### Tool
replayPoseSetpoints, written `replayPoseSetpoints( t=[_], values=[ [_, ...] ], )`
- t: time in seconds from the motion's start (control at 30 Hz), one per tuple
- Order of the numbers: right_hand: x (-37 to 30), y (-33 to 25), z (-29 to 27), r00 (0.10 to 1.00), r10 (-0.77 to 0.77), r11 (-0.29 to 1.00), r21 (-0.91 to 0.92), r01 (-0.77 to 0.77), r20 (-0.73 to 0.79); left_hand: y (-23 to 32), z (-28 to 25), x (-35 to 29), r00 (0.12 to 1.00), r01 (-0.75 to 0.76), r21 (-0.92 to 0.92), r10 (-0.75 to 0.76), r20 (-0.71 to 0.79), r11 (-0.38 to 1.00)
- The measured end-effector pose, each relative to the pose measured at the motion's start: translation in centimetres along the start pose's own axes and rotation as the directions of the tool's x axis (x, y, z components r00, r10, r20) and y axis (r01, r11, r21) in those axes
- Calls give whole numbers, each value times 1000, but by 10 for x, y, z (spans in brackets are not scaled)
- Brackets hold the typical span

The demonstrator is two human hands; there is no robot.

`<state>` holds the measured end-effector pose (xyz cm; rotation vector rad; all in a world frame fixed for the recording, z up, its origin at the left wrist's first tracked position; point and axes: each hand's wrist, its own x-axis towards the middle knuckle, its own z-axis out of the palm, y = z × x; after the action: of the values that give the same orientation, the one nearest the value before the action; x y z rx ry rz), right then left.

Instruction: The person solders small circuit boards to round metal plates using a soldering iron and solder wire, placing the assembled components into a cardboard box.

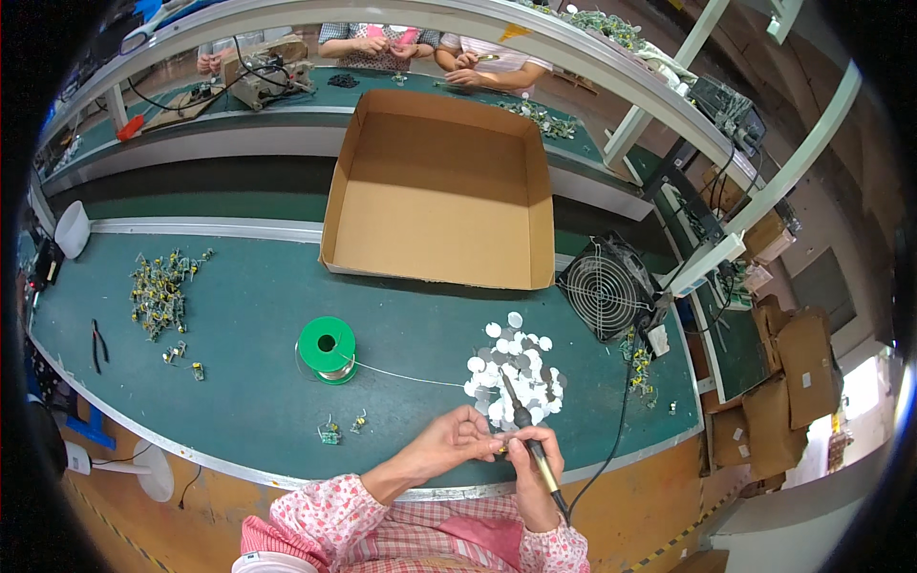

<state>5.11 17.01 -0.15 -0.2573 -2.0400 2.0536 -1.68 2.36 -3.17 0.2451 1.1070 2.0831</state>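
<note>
The soldering iron [522, 414] is gripped now in the right hand [537, 470], its tip pointed over white and grey discs [528, 365], while a small, half-hidden part [502, 448] is pinched by the left hand [451, 445] above the green table [239, 411].

Small piece [503, 448], mostly covered.
Between left hand [460, 441] and right hand [538, 463], too small to identify from here; two far co-workers [380, 46] cut off above chest by pale rail [449, 11].
</note>
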Motion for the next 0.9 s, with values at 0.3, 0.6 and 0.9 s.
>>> replayPoseSetpoints(
  t=[0.3, 0.6, 0.9],
  values=[
    [-5, -6, -4, 1000, -3, 977, 214, 6, -14, 4, 17, -14, 999, -27, 69, 30, -40, 997],
    [-10, -8, -13, 999, -39, 997, 61, 40, -17, 8, 35, -21, 957, -221, 531, 287, -43, 818],
    [15, -25, -18, 948, -289, 916, -328, 233, -134, 23, 15, -16, 964, -112, 694, 248, -98, 711]
  ],
)
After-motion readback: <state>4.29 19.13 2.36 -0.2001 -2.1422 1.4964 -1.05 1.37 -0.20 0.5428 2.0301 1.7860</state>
